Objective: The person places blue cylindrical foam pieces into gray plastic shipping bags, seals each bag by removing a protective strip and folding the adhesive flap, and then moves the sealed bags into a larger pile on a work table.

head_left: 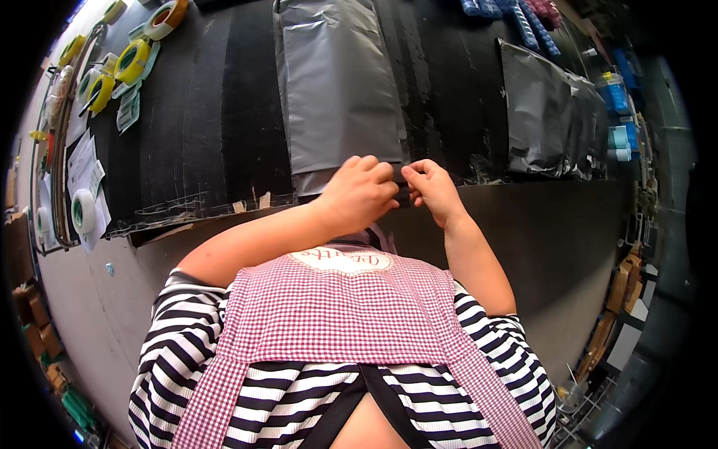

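A long grey plastic mailing bag [340, 97] lies flat on the black table, its near end folded at the table's front edge. Over that end, my left hand [359, 193] is closed with its fingers curled at the edge of the bag. Just beside it, at the bag's near right corner, my right hand [434, 191] has thumb and fingertips drawn together in a pinch. Whatever lies between those fingertips is too small to make out. The two hands are close together but apart.
The black table [247, 97] carries several tape rolls, among them a yellow one [132, 61], at its left. White papers [86, 179] sit at the left front. More grey bags [550, 112] lie at the right, near blue bubble-wrapped items [523, 22] at the back.
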A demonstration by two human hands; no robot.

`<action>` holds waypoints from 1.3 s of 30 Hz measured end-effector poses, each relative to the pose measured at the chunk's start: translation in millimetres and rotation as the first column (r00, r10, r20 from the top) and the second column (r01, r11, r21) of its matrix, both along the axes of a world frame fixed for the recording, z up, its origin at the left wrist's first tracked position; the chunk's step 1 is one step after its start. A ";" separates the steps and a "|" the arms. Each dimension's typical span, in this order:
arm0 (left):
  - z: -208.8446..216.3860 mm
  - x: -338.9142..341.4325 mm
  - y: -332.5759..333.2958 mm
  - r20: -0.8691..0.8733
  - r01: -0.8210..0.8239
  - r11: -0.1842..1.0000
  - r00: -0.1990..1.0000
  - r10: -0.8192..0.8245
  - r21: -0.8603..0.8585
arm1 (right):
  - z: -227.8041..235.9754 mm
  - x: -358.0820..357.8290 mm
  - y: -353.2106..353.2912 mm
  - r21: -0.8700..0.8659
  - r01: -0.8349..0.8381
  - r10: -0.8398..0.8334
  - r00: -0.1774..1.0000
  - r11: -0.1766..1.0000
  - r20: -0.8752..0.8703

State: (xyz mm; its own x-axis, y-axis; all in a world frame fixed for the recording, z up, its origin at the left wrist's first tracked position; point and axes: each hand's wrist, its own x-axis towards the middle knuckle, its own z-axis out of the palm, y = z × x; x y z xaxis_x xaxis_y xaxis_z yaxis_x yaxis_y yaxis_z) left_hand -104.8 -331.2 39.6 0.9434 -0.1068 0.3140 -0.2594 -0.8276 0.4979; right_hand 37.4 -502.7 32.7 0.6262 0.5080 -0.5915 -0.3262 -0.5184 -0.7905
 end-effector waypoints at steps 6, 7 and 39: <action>-26.7 10.8 -28.4 -0.068 -0.086 0.995 0.994 0.082 -0.051 | -0.1 -5.1 5.0 0.060 0.008 -0.004 0.998 0.998 -0.060; -28.4 12.5 -30.1 -0.096 -0.125 0.984 0.989 0.113 -0.126 | 1.3 -4.4 3.9 0.057 -0.015 0.017 0.999 0.998 -0.033; -6.2 -81.5 26.2 -0.177 0.071 0.631 0.931 -0.321 -0.772 | -33.8 9.5 -10.8 0.200 -0.132 0.098 0.980 0.971 0.174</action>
